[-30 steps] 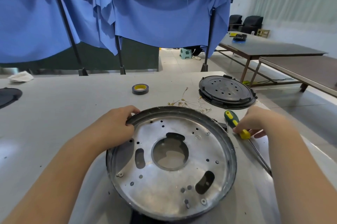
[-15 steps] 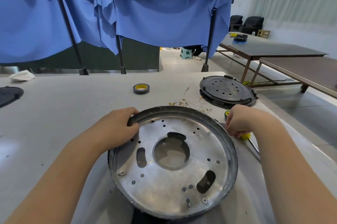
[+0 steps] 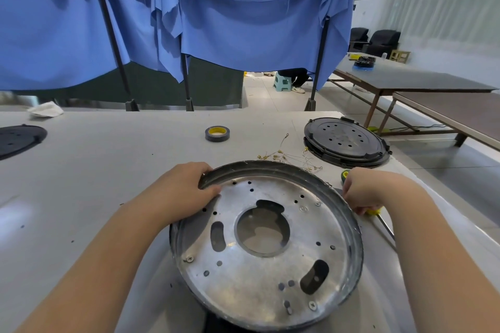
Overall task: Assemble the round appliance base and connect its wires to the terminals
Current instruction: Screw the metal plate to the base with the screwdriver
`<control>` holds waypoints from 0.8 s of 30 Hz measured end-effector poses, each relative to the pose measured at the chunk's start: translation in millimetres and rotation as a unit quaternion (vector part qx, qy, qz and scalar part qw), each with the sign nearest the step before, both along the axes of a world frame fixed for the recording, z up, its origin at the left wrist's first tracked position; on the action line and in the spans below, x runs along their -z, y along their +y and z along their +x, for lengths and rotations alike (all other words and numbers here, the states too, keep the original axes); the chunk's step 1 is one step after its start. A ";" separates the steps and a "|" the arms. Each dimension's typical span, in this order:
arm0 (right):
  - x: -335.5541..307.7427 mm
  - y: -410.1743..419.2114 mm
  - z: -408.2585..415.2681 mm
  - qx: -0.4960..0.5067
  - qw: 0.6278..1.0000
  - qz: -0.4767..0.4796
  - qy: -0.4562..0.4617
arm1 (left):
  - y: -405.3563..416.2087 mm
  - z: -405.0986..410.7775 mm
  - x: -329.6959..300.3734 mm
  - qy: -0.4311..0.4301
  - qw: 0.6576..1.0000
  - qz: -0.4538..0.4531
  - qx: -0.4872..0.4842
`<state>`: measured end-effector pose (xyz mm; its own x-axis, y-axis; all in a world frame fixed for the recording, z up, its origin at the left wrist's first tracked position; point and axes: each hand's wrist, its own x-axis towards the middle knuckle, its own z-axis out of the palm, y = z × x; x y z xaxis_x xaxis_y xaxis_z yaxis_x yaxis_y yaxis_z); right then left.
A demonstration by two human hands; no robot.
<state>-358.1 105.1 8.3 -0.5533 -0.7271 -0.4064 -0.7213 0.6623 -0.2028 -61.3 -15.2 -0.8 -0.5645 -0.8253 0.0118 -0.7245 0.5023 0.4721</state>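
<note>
Round base (image 3: 266, 244) sits at bench (image 3: 94, 170) near edge. Left hand (image 3: 186, 192) grips its far-left rim; right hand (image 3: 365, 192) grasps screwdriver (image 3: 374, 211) against right rim. Wires (image 3: 286, 156) lie beyond.

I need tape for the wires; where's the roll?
Head view: the tape roll lies on the table, beyond the round base, left of the black lid.

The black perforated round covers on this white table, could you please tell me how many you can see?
2: one black cover at the far right beside the wires, one black cover cut off by the left edge. Others may lie out of view.
</note>
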 end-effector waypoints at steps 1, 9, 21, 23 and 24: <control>-2.5 0.1 -1.4 -0.003 1.000 -0.016 -0.017 | -1.0 -0.5 -0.3 0.000 1.000 -0.004 -0.005; -33.3 0.3 11.3 -0.033 0.968 -0.215 -0.125 | -4.3 2.2 -3.5 0.035 0.998 0.041 -0.041; -23.3 -15.1 39.9 -0.058 0.963 -0.261 -0.014 | -8.6 18.7 -25.4 0.074 0.993 0.052 -0.075; -17.1 -17.4 42.9 -0.063 0.970 -0.234 0.021 | -8.7 20.1 -27.1 0.085 0.990 0.079 -0.083; -14.4 -18.3 44.6 -0.067 0.973 -0.220 0.034 | -8.6 20.1 -27.4 0.095 0.986 0.104 -0.089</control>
